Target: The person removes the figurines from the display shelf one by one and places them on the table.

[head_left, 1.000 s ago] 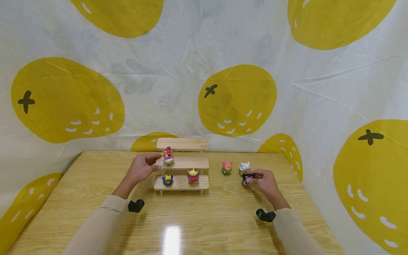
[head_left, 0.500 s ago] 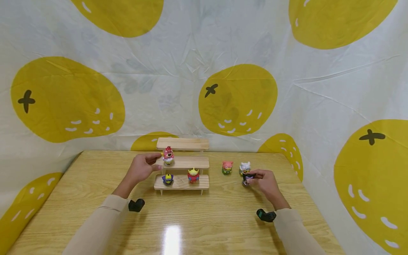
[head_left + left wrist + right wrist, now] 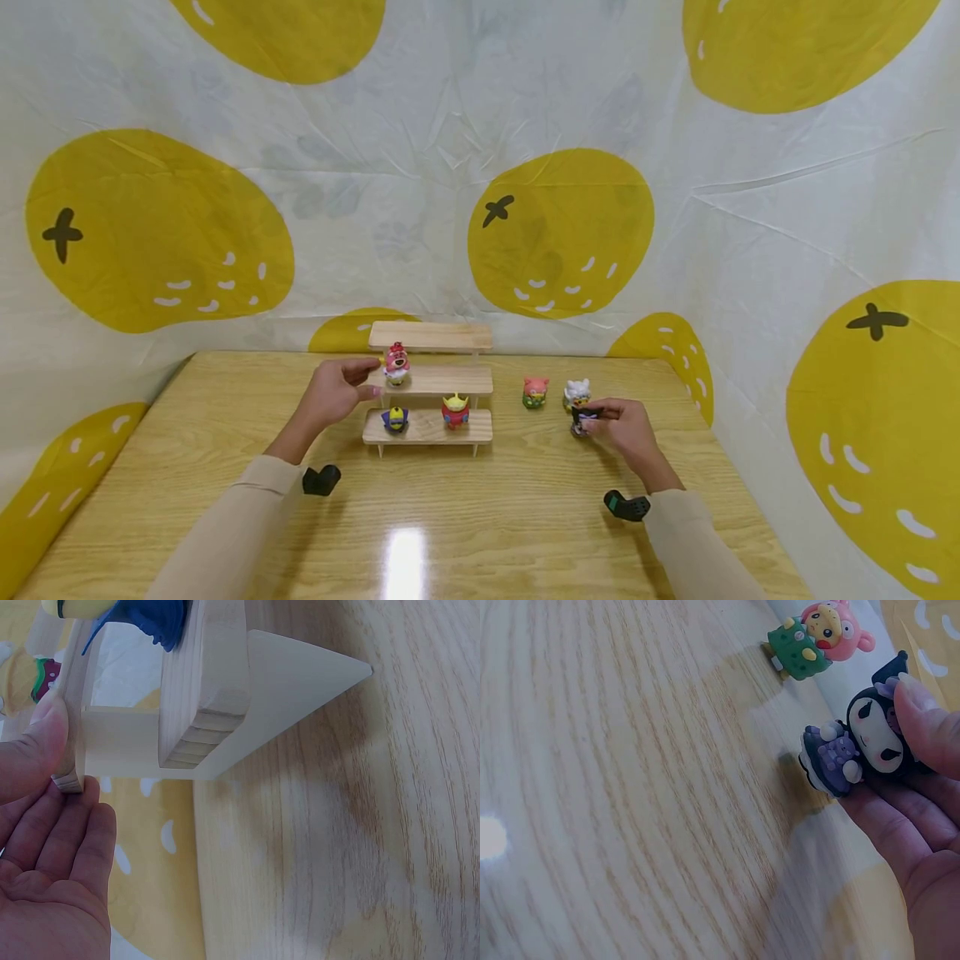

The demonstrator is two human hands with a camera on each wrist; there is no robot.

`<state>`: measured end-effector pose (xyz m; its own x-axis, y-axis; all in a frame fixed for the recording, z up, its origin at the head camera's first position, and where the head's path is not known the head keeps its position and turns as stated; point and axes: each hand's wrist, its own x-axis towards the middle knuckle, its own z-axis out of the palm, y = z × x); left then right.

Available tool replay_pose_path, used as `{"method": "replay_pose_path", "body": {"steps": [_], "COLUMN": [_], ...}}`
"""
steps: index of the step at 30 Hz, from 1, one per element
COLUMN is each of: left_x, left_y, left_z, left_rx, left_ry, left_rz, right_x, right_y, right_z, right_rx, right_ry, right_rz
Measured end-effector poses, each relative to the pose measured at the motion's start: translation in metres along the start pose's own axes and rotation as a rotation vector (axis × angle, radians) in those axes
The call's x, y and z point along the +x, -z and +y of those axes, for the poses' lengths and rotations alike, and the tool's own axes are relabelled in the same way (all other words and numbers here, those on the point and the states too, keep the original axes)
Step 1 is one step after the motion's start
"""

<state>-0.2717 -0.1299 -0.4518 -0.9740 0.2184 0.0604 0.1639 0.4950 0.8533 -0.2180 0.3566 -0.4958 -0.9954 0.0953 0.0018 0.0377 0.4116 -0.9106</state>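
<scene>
A three-tier wooden display shelf (image 3: 442, 380) stands at the table's back. At the left end of its middle tier, my left hand (image 3: 336, 393) holds the plank (image 3: 73, 697) between thumb and fingers, beside a pink bear figurine (image 3: 397, 367). On the bottom tier stand a yellow figurine in a blue cape (image 3: 396, 420) and a three-eyed figurine in red (image 3: 455, 412). To the right, my right hand (image 3: 628, 433) pinches a black-hooded figurine with a white face (image 3: 876, 733) upright by its head; whether its base touches the table cannot be told.
Behind the black-hooded figurine is a white figurine (image 3: 577, 393), and left of that a pink-hooded figurine in green (image 3: 535, 393). A white curtain with yellow fruit prints (image 3: 405, 233) hangs behind the wooden table (image 3: 465, 517). Black devices (image 3: 321, 481) sit by both wrists.
</scene>
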Motion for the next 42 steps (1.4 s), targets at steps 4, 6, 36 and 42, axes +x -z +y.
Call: {"method": "replay_pose_path", "body": {"steps": [4,6,36,42], "left_x": [0.0013,0.0018,0.0000,-0.0001], "left_y": [-0.0001,-0.0001,0.0004,0.0006], "left_z": [-0.0011,-0.0017,0.0002,0.0005], "left_rx": [0.005,0.008,0.010,0.011], "left_ry": [-0.008,-0.011,-0.016,-0.019], "left_rz": [0.003,0.005,0.008,0.006], "right_x": [-0.0002,-0.0007,-0.0007,-0.0017], "right_y": [0.0003,0.0004,-0.0017,-0.0010], "right_z": [0.0000,0.0000,0.0029,0.0018], "right_rx": [-0.001,0.004,0.017,0.028], "right_ry": [-0.001,-0.002,-0.024,-0.021], "right_rz": [-0.001,-0.002,-0.001,-0.011]}}
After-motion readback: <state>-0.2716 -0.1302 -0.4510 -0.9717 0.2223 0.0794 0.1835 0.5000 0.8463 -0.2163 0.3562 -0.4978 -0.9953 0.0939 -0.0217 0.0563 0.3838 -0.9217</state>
